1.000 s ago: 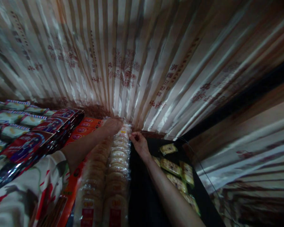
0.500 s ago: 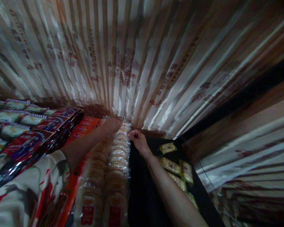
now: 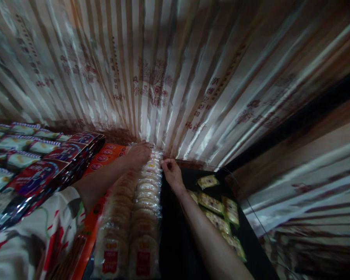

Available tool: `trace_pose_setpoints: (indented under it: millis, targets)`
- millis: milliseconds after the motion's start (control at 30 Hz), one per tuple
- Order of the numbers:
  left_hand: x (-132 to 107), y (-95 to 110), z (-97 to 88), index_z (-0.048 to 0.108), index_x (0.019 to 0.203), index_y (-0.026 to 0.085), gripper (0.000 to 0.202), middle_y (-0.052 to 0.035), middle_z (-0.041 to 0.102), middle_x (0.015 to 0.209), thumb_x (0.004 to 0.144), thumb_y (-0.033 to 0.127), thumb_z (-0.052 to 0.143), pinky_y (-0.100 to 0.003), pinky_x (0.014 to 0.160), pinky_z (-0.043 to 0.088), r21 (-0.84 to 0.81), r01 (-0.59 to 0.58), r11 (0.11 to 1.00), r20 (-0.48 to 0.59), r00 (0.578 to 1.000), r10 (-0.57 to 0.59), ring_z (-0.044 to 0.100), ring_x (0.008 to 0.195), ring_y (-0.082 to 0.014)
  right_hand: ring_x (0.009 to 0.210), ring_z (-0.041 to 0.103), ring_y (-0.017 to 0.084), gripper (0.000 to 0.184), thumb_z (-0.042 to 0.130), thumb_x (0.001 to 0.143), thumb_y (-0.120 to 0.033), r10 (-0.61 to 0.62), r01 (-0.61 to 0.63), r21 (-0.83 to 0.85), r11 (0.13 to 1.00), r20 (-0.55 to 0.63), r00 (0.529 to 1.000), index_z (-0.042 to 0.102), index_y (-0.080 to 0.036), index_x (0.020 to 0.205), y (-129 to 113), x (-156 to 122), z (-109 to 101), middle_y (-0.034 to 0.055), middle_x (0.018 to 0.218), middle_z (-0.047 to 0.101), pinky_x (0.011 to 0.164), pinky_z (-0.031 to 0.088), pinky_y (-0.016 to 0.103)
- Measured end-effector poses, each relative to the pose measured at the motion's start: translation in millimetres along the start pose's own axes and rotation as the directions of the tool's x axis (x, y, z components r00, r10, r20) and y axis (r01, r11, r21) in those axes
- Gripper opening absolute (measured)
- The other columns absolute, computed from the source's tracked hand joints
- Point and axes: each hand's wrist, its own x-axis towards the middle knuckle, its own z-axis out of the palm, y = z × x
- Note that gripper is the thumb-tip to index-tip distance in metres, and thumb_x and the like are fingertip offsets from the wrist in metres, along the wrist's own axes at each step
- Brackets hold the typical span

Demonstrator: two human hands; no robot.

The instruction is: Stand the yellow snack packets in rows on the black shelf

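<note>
Two long rows of round, flat cakes in clear plastic run away from me: a left row (image 3: 113,225) and a right row (image 3: 146,217). Red labels show on the nearest packs. My left hand (image 3: 138,154) lies over the far end of the rows, palm down, its fingers too dim to make out. Just to its right, my right hand (image 3: 173,173) has thumb and forefinger pinched together at the outer edge of the right row's clear wrapping. Whatever is between those fingertips is too small to see.
Several small yellow-green packets (image 3: 211,203) lie on a black surface (image 3: 177,241) to the right. An orange printed box (image 3: 87,229), dark red packages (image 3: 35,179) and white-green packets (image 3: 23,159) fill the left. Pleated printed curtain (image 3: 151,77) hangs behind; a thin wire (image 3: 251,206) crosses at right.
My right hand has shifted slightly to the right, its fingertips now at the wrapping's outer edge. My left hand stays at the far end of the rows.
</note>
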Motion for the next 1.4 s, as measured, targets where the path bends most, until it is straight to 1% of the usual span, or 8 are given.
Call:
trace_pose_setpoints:
  millis: [200,400,700,800,1033,1167,1300,1400]
  targets:
    - [-1.0,4.6,-1.8,0.066,0.077,0.013,0.02,-0.009,0.064,0.086,0.08,0.023,0.049,-0.031,0.087,0.041,0.036,0.005,0.999,0.014,1.0,-0.005,0.054,0.093,-0.0203,0.055,0.046,0.011,0.036,0.053,0.074,-0.053,-0.001,-0.016,0.079,0.997,0.213,0.977,0.054,-0.02,0.061,-8.7,-14.8,-11.7,-0.0035,0.056,0.052,0.055,0.037,0.023]
    - [-4.6,6.2,-1.2,0.066,0.076,0.013,0.02,-0.0087,0.063,0.085,0.08,0.024,0.05,-0.031,0.086,0.041,0.045,0.005,0.999,-0.013,1.0,-0.004,0.054,0.09,-0.0199,0.058,0.049,0.01,0.03,0.063,0.067,-0.048,0.015,-0.084,0.218,0.972,0.299,0.954,0.06,-0.018,0.069,-11.6,-14.9,-14.2,-0.0032,0.063,0.057,0.059,0.039,0.023]
    - [-15.2,10.5,-11.1,0.065,0.079,0.016,0.02,-0.0076,0.061,0.088,0.082,0.028,0.049,-0.032,0.085,0.041,-0.046,-0.022,0.999,-0.076,0.997,0.018,0.051,0.095,-0.0206,0.057,0.05,0.013,0.02,0.057,0.072,-0.04,-0.04,0.031,0.068,0.997,0.141,0.989,0.059,-0.021,0.067,-6.7,-7.9,-3.5,-0.0019,0.063,0.059,0.057,0.041,0.024]
    - [-20.5,10.6,-9.9,0.065,0.075,0.017,0.021,-0.0058,0.062,0.087,0.082,0.028,0.049,-0.031,0.086,0.041,-0.086,-0.076,0.993,-0.026,0.997,0.074,0.054,0.089,-0.0176,0.057,0.051,0.013,0.02,0.054,0.073,-0.04,-0.045,0.044,0.007,0.999,0.108,0.993,0.058,-0.021,0.067,-8.0,-8.5,-1.8,-0.0018,0.063,0.058,0.058,0.041,0.025]
    - [-22.9,17.6,-5.8,0.063,0.072,0.014,0.014,-0.008,0.063,0.085,0.078,0.022,0.053,-0.03,0.084,0.044,-0.038,-0.026,0.999,0.035,0.999,0.027,0.056,0.093,-0.0191,0.065,0.052,0.015,0.026,0.049,0.078,-0.045,-0.086,0.087,-0.07,0.994,0.025,0.996,0.056,-0.021,0.074,-22.1,-25.2,-10.3,0.0,0.07,0.058,0.064,0.04,0.025]
    - [-24.5,21.8,-7.7,0.063,0.073,0.013,0.015,-0.0089,0.063,0.086,0.078,0.021,0.051,-0.03,0.081,0.046,-0.017,-0.006,1.0,0.039,0.999,0.006,0.056,0.091,-0.0191,0.059,0.051,0.013,0.029,0.051,0.077,-0.047,-0.065,0.075,-0.077,0.994,0.124,0.99,0.057,-0.02,0.066,-23.3,-39.0,-18.5,-0.0017,0.063,0.057,0.058,0.038,0.024]
    - [-25.6,23.1,-7.2,0.063,0.072,0.012,0.015,-0.0096,0.064,0.085,0.078,0.019,0.05,-0.031,0.086,0.045,-0.003,-0.02,1.0,0.017,1.0,0.02,0.057,0.09,-0.0193,0.056,0.05,0.012,0.027,0.054,0.074,-0.045,-0.051,0.038,0.052,0.998,0.26,0.964,0.06,-0.02,0.069,-18.4,-41.6,-19.0,-0.0029,0.061,0.058,0.056,0.039,0.022]
    - [-25.4,22.4,-5.5,0.063,0.072,0.012,0.015,-0.0094,0.064,0.084,0.078,0.017,0.05,-0.032,0.087,0.044,-0.01,-0.02,1.0,0.009,1.0,0.02,0.058,0.088,-0.0191,0.054,0.05,0.011,0.025,0.056,0.072,-0.044,-0.043,0.018,0.093,0.996,0.278,0.96,0.062,-0.02,0.068,-14.9,-37.8,-15.9,-0.0032,0.059,0.058,0.055,0.04,0.022]
